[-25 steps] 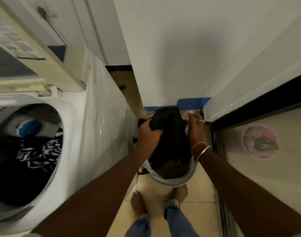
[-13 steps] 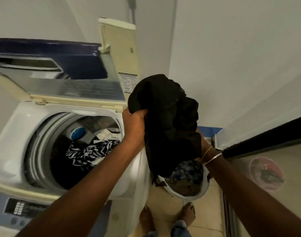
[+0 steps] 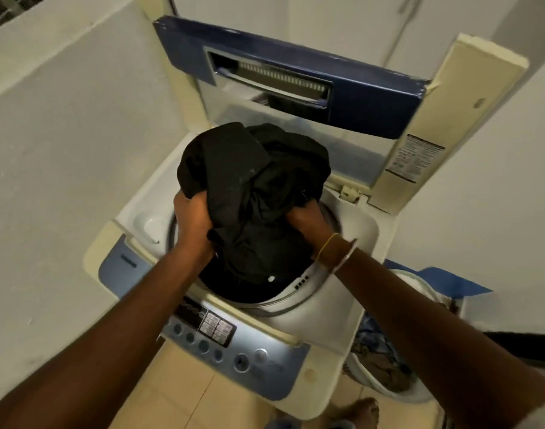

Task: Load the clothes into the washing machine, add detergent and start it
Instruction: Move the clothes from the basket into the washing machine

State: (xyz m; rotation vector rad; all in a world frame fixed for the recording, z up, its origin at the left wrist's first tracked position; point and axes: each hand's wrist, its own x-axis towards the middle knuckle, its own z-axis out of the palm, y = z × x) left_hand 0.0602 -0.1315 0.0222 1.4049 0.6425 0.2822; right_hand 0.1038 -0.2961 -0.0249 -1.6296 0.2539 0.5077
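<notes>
A bundle of black clothes (image 3: 252, 187) hangs over the open drum of the top-loading washing machine (image 3: 342, 308). My left hand (image 3: 192, 221) grips its left side and my right hand (image 3: 305, 222) grips its right side. The lower part of the bundle reaches into the drum and hides what lies inside. The machine's blue lid (image 3: 373, 97) stands folded up at the back. The control panel (image 3: 209, 332) with buttons runs along the front edge.
A white laundry basket (image 3: 419, 394) with more clothes stands on the tiled floor to the machine's right. White walls close in on the left and right. A bare foot (image 3: 362, 410) shows at the bottom.
Both hands lifted the black bundle out of the basket and carried it left, over the drum opening. The view swung from the basket to the machine.
</notes>
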